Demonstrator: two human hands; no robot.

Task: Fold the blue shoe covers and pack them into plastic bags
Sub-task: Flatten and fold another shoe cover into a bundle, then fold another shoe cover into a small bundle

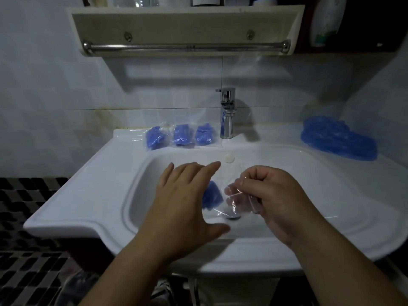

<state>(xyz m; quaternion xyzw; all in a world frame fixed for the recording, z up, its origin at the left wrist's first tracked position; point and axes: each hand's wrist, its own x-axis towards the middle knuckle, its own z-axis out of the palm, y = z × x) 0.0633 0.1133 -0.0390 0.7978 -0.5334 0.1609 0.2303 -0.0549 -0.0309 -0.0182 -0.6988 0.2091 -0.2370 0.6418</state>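
Observation:
Over the basin of a white sink (pixel 106 186), my right hand (pixel 271 195) pinches a clear plastic bag (pixel 237 200) with curled fingers. A folded blue shoe cover (pixel 212 196) shows at the bag's left end, partly behind my left hand (pixel 187 199), which is spread flat with straight fingers above it. Three packed bags of blue shoe covers (pixel 180 136) lie in a row on the back ledge, left of the tap. A loose pile of blue shoe covers (pixel 337 138) sits on the right ledge.
A chrome tap (pixel 227 113) stands at the back centre of the sink. The drain (pixel 233 215) lies under the bag. A shelf with a metal towel rail (pixel 185 47) hangs above. Dark patterned floor tiles (pixel 28 272) lie to the left.

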